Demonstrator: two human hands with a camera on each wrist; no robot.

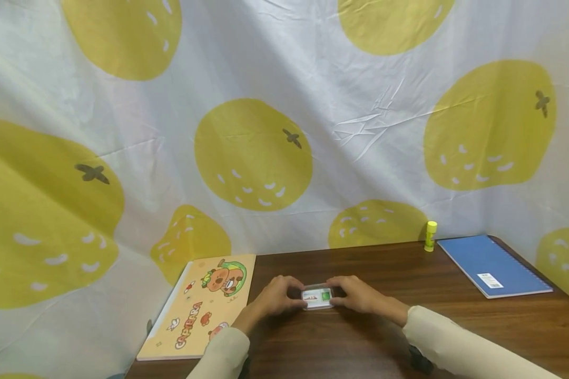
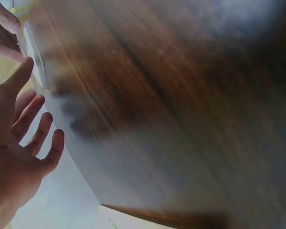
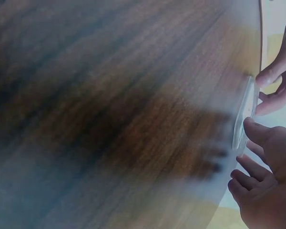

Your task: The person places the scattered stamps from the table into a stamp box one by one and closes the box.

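Observation:
A small flat clear plastic case with a white-and-green printed face is held between both hands over the table. At its left end my left hand pinches it between thumb and fingers. My right hand pinches the opposite end the same way. In the left wrist view, the case shows edge-on at the left hand's thumb tip, with the other fingers spread loosely. The right wrist view shows the case edge-on too, by the right hand's thumb. What lies inside the case is too small to tell.
On the dark wooden table, a yellow capybara-print book or pad lies at the left. A blue spiral notebook lies at the back right, beside an upright yellow glue stick. A lemon-print curtain hangs behind the table.

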